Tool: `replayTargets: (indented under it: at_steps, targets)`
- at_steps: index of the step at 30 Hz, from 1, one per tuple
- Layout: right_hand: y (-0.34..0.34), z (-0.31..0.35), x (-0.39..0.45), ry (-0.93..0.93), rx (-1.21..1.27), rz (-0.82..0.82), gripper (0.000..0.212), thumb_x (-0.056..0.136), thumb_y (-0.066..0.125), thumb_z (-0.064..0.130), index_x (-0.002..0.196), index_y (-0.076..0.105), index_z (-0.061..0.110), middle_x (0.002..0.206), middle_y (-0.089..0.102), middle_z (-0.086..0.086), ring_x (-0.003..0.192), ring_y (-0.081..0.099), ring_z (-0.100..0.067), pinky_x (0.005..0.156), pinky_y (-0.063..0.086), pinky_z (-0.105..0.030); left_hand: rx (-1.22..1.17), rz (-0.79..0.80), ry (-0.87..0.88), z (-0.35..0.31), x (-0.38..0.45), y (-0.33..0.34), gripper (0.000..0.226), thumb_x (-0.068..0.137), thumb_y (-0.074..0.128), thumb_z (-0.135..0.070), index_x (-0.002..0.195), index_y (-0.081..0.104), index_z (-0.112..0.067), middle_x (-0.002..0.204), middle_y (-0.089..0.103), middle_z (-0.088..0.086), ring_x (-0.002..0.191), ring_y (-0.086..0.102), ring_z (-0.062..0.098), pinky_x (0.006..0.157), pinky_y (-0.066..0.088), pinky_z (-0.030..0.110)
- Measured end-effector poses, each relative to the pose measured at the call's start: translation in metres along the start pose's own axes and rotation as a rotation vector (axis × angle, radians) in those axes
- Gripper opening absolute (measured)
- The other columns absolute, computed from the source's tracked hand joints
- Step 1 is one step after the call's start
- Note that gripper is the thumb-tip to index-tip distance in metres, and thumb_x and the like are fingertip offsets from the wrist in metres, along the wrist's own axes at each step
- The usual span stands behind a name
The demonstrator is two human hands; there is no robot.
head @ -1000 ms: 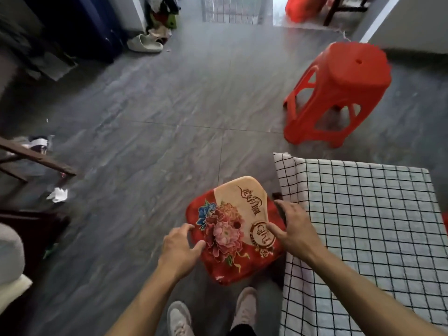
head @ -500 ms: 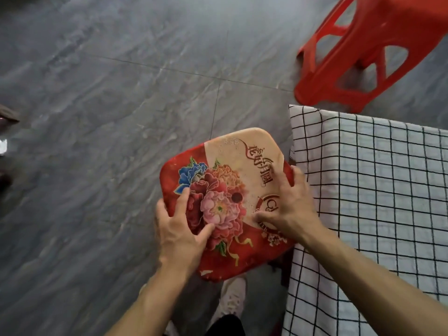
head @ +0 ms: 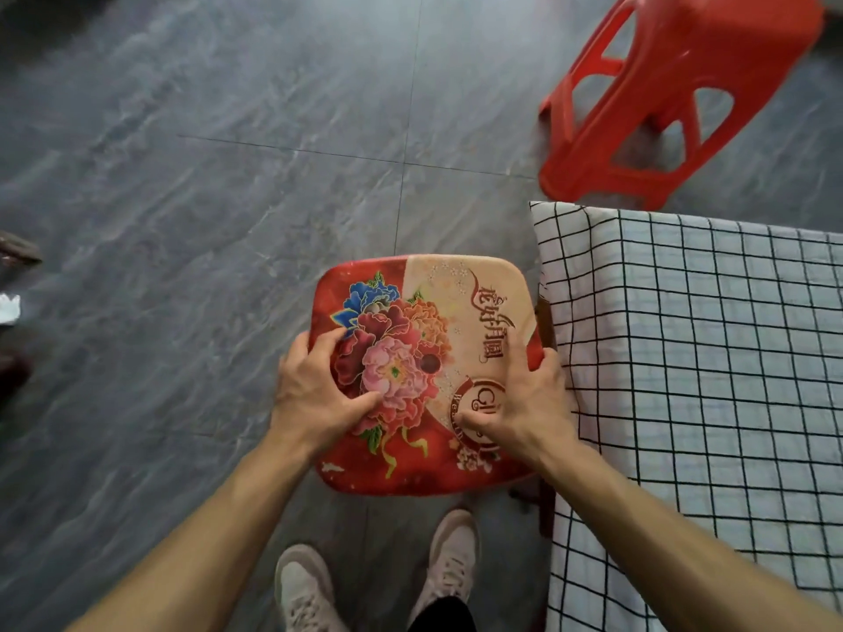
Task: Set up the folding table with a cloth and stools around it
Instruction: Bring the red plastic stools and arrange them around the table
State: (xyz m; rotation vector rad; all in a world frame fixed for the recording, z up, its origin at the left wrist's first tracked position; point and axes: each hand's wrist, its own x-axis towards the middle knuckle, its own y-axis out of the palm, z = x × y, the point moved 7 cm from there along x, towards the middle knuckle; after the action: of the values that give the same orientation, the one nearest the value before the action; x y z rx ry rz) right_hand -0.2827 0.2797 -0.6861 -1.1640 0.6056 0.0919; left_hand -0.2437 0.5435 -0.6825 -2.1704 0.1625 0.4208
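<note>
A stool with a red floral printed seat (head: 424, 312) stands on the floor just left of the folding table, which is covered by a white cloth with a black grid (head: 707, 358). My left hand (head: 314, 390) grips the seat's left side, thumb lying across the flower print. My right hand (head: 524, 399) holds the right side, index finger and thumb on top and the other fingers curled over the edge next to the cloth. A red plastic stool (head: 675, 84) stands beyond the table's far left corner.
Grey tiled floor (head: 205, 198) stretches to the left and ahead. My two light shoes (head: 451, 554) are right below the floral seat. A dark object and a scrap of white paper (head: 9, 307) lie at the far left edge.
The floral seat has turned from a skewed angle to lie square with the table's edge. Both hands shifted from its near corners onto its sides. The view has dropped closer.
</note>
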Motion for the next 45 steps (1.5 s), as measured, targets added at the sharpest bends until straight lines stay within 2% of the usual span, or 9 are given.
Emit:
replayTargets:
  at_steps: [5,8,13,19,25,30,33,40,45]
  targets:
    - [0.000,-0.017,-0.007,0.002,0.085,-0.026,0.124,0.053,0.082,0.066,0.148,0.007,0.040,0.137,0.027,-0.013,0.127,0.035,-0.034,0.106,0.041,-0.049,-0.002,0.097,0.100,-0.007,0.002,-0.004,0.094,0.055,0.089,-0.042,0.139,0.048,-0.026,0.135,0.046,0.006,0.123,0.049,0.023,0.105,0.038,0.030]
    - [-0.003,-0.019,-0.001,-0.024,0.162,-0.018,0.127,0.051,0.088,0.057,0.149,0.009,0.043,0.151,0.015,-0.012,0.138,0.026,-0.036,0.113,0.033,-0.050,0.043,0.074,0.010,0.002,-0.005,0.000,0.108,0.060,0.089,-0.039,0.149,0.028,-0.035,0.145,0.036,0.012,0.133,0.040,0.029,0.110,0.036,0.041]
    - [-0.001,-0.011,0.008,-0.043,0.247,0.024,0.132,0.049,0.093,0.045,0.151,0.009,0.038,0.151,0.014,-0.009,0.138,0.028,-0.034,0.114,0.032,-0.048,-0.016,0.046,-0.170,0.016,-0.027,0.019,0.112,0.069,0.080,-0.048,0.152,0.006,-0.037,0.129,0.042,0.016,0.120,0.047,0.035,0.104,0.041,0.048]
    - [-0.001,-0.004,0.009,-0.074,0.179,0.005,0.130,0.055,0.087,0.056,0.152,0.004,0.034,0.148,0.016,-0.012,0.135,0.032,-0.034,0.114,0.033,-0.044,0.030,-0.005,-0.094,0.017,-0.014,0.017,0.118,0.058,0.084,-0.052,0.151,0.016,-0.031,0.129,0.046,0.017,0.120,0.046,0.035,0.105,0.041,0.046]
    - [0.014,-0.013,-0.006,0.001,0.252,-0.027,0.130,0.054,0.086,0.060,0.150,-0.001,0.040,0.148,0.016,-0.015,0.135,0.033,-0.037,0.113,0.034,-0.049,0.068,0.023,0.069,0.004,0.025,-0.003,0.093,0.063,0.081,-0.050,0.143,0.041,-0.027,0.134,0.046,0.014,0.125,0.045,0.031,0.109,0.036,0.043]
    - [0.012,-0.015,0.003,0.025,0.343,-0.043,0.134,0.050,0.089,0.055,0.148,-0.002,0.046,0.148,0.016,-0.013,0.134,0.035,-0.038,0.108,0.038,-0.055,0.185,0.104,0.038,-0.002,0.040,-0.001,0.102,0.066,0.080,-0.055,0.149,0.022,-0.040,0.152,0.025,0.015,0.138,0.029,0.036,0.114,0.029,0.048]
    - [0.014,-0.011,0.006,0.043,0.336,-0.028,0.140,0.048,0.091,0.052,0.149,-0.005,0.042,0.146,0.017,-0.014,0.133,0.034,-0.037,0.110,0.036,-0.056,0.179,0.119,0.023,-0.001,0.040,0.007,0.109,0.064,0.080,-0.059,0.150,0.015,-0.041,0.151,0.026,0.011,0.137,0.032,0.034,0.112,0.032,0.050]
    - [0.020,0.006,0.002,0.011,0.291,0.011,0.142,0.048,0.092,0.049,0.152,-0.004,0.038,0.148,0.017,-0.012,0.134,0.032,-0.034,0.112,0.035,-0.053,0.095,0.044,-0.032,0.019,0.018,-0.004,0.113,0.052,0.085,-0.058,0.144,0.023,-0.038,0.136,0.039,0.011,0.124,0.045,0.033,0.105,0.041,0.048]
    - [0.025,0.011,-0.003,0.064,0.390,-0.025,0.129,0.053,0.092,0.044,0.150,0.007,0.049,0.154,0.014,-0.009,0.141,0.027,-0.033,0.115,0.030,-0.052,0.060,0.005,0.015,0.032,0.022,-0.020,0.109,0.046,0.087,-0.061,0.139,0.033,-0.043,0.128,0.042,0.007,0.119,0.047,0.029,0.099,0.044,0.042]
